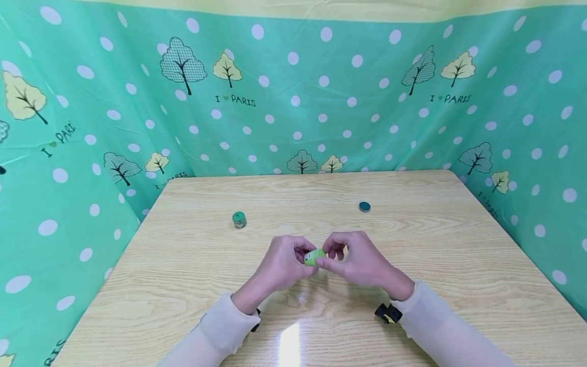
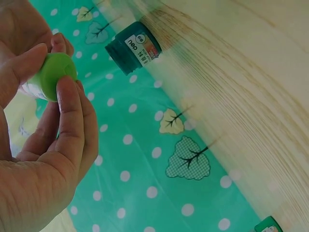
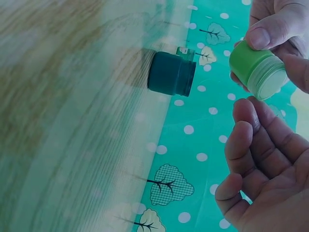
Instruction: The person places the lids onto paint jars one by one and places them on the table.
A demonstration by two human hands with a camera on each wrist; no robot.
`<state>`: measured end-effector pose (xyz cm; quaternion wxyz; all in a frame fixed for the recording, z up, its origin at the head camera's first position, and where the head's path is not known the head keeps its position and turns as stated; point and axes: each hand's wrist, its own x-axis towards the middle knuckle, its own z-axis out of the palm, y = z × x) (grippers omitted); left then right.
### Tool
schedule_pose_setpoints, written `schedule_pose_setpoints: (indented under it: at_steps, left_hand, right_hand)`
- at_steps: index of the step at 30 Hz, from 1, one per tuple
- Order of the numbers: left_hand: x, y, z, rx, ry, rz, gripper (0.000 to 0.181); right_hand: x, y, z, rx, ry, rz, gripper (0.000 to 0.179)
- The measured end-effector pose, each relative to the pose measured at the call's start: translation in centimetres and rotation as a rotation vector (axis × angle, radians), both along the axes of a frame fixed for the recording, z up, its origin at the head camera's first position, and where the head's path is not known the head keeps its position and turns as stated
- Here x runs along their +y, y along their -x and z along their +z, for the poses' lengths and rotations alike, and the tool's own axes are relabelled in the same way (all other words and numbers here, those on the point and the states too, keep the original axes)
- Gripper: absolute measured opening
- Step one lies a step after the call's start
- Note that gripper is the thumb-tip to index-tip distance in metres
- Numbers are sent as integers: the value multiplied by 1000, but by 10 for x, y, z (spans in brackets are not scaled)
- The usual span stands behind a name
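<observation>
The left hand grips the light-green jar, axis left-to-right; the right hand pinches its right end.

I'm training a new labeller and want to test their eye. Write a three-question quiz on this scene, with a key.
1. Multiple choice: in the head view, what colour is the held jar between the left hand and the right hand?
A) yellow
B) light green
C) red

2. True or false: in the head view, the mid-green jar is farther left than the dark-teal jar.

3. Short answer: in the left wrist view, what Latin-letter word is on the dark-teal jar's label?

Key:
1. B
2. True
3. deli
</observation>
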<state>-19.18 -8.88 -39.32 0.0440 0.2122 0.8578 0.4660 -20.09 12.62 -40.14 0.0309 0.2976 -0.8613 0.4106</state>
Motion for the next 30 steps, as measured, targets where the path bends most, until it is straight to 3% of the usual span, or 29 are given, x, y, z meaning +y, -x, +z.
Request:
schedule_pose_setpoints:
  at_steps: [17, 21, 25, 30]
  left_hand:
    - [0, 0, 1, 6, 15, -2, 23]
    - [0, -1, 1, 14, 10, -3, 24]
    - [0, -1, 1, 9, 2, -4, 25]
    - [1, -1, 1, -1, -13, -2, 26]
  right_hand:
    - [-2, 1, -3, -51, -15, -46, 34]
    - [-1, 1, -1, -32, 0, -57, 29]
    - [2, 1, 0, 33, 28, -18, 19]
    - [4, 2, 2, 92, 37, 72, 37]
